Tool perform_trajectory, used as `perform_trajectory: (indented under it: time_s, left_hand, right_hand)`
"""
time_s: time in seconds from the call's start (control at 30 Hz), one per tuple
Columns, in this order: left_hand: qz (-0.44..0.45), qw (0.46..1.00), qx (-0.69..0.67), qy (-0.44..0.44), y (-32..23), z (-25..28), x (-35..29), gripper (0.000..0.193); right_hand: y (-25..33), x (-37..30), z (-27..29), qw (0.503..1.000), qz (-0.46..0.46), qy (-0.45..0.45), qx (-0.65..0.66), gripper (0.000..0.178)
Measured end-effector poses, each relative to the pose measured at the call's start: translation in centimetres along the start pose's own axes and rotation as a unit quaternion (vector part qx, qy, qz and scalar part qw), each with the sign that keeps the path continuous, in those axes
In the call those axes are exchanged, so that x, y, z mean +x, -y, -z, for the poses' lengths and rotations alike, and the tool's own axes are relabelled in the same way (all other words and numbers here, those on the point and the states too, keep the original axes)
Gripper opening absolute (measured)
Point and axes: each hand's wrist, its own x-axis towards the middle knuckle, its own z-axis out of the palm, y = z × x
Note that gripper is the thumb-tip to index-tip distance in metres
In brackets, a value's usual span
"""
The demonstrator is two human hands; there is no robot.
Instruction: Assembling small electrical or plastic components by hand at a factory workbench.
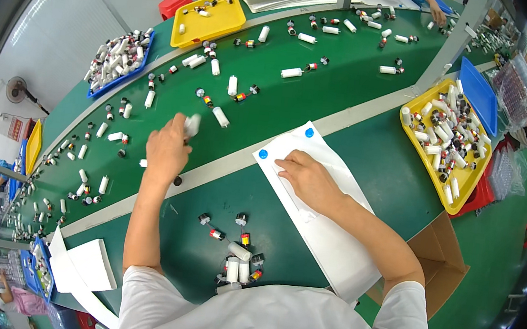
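My left hand (168, 148) is over the belt's near edge, its fingers closed round a white cylinder (192, 125) that is smeared by motion. My right hand (311, 181) rests on a stack of long white sheets (338, 248), fingertips pinched at the top layer; whether that layer is paper or a thin bag I cannot tell. Two blue round pins (309, 133) sit at the stack's far corners. Close to my body lies a small group of white cylinders (240, 251) with black-capped, red-and-yellow parts (246, 239).
Loose cylinders and small parts lie scattered on the green belt (343, 95). A full yellow tray (479, 168) stands at right above a cardboard box (437, 262). A blue tray (149, 54) and a yellow tray (239, 26) stand beyond. A co-worker's hand (438, 15) reaches in at the back.
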Motion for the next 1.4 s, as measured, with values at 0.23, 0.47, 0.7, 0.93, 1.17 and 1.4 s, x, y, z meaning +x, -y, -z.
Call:
perform_trajectory:
  time_s: [0.23,0.47,0.7,0.93,1.17,1.4]
  left_hand:
    - [-0.107,0.989,0.072,-0.071,3.5,-0.9,2.7,0.044]
    - [-0.216,0.956,0.161,-0.117,3.7,-4.8,6.9,0.045]
    - [-0.155,0.978,0.097,-0.097,4.7,-5.2,9.2,0.012]
    - [0.093,0.781,-0.604,0.131,-2.5,-1.5,5.0,0.016]
    - [0.036,0.699,-0.702,0.133,-5.6,1.0,-0.2,0.024]
    - [-0.044,0.839,-0.541,0.040,-8.1,1.9,-2.2,0.035]
  right_hand:
    - [2.4,2.8,-1.8,0.992,-0.057,0.011,-0.108,0.014]
    - [3.8,2.4,-1.9,0.990,-0.102,0.011,-0.093,0.011]
    - [3.0,2.0,-2.6,0.991,-0.034,-0.017,-0.132,0.012]
    - [2.5,2.2,-2.6,0.995,-0.076,0.003,-0.071,0.006]
    - [2.1,2.1,-1.7,0.990,-0.086,0.082,0.076,0.007]
    - [1.7,1.0,0.1,0.980,-0.162,-0.014,0.113,0.012]
